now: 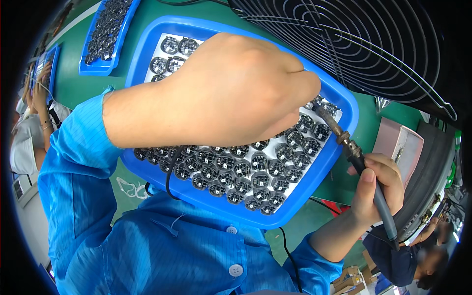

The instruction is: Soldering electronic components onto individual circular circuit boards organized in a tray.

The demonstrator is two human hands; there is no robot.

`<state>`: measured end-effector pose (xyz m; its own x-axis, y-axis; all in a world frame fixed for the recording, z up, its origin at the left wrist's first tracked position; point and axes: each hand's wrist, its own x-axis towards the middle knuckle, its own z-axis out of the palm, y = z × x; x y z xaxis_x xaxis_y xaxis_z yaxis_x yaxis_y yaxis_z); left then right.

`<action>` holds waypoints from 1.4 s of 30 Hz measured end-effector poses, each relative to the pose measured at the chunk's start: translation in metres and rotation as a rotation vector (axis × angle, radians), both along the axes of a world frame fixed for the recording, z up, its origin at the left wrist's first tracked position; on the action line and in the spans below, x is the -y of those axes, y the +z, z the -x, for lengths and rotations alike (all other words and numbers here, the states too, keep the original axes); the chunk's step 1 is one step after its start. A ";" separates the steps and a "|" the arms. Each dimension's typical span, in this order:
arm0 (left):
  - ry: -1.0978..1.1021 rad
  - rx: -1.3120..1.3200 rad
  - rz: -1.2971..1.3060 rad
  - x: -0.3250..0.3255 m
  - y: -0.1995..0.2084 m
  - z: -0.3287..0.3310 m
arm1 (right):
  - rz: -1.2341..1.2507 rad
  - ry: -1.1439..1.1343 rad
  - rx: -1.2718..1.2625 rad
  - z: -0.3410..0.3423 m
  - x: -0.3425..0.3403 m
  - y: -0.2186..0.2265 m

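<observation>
My right hand grips a soldering iron by its dark handle. The iron's tip reaches the small round parts near the right edge of a blue tray. Above the tray my left hand is closed, its knuckles up and its fingertips close to that tip. Whatever it pinches is hidden behind the hand. Several round black parts with small circuit boards stand in rows on a white holder in the tray. My left hand and forearm cover the middle rows.
A large black fan with a wire guard stands at the far right. Another blue tray with dark parts lies far left. A pinkish box sits right of the tray. A black cable crosses the tray's near edge. Other people work at both sides.
</observation>
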<state>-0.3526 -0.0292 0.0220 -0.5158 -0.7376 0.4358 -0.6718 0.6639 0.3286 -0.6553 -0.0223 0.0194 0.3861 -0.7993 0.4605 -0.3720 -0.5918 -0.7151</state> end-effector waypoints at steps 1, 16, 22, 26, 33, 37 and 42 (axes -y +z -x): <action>0.007 -0.013 -0.009 0.000 0.001 -0.001 | -0.003 0.004 -0.010 -0.001 0.000 0.002; 0.011 -0.082 -0.018 -0.007 0.007 -0.010 | 0.039 -0.020 0.062 0.005 -0.009 0.001; -0.010 -0.097 -0.016 -0.013 0.009 -0.013 | 0.065 -0.107 0.239 0.012 -0.027 -0.007; -0.055 -0.110 -0.088 -0.022 0.009 -0.013 | 0.028 -0.013 0.145 0.014 -0.036 -0.010; -0.068 -0.065 -0.079 -0.022 -0.002 -0.008 | -0.005 0.011 0.094 0.008 -0.034 -0.024; -0.071 -0.027 -0.094 -0.021 -0.004 -0.005 | 0.013 0.005 0.101 0.006 -0.035 -0.026; -0.078 0.018 -0.090 -0.019 -0.006 0.000 | -0.005 0.006 0.103 0.008 -0.035 -0.027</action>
<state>-0.3526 -0.0100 0.0155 -0.5803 -0.7306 0.3599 -0.6257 0.6828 0.3773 -0.6631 0.0127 -0.0076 0.3415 -0.7995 0.4942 -0.2927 -0.5901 -0.7524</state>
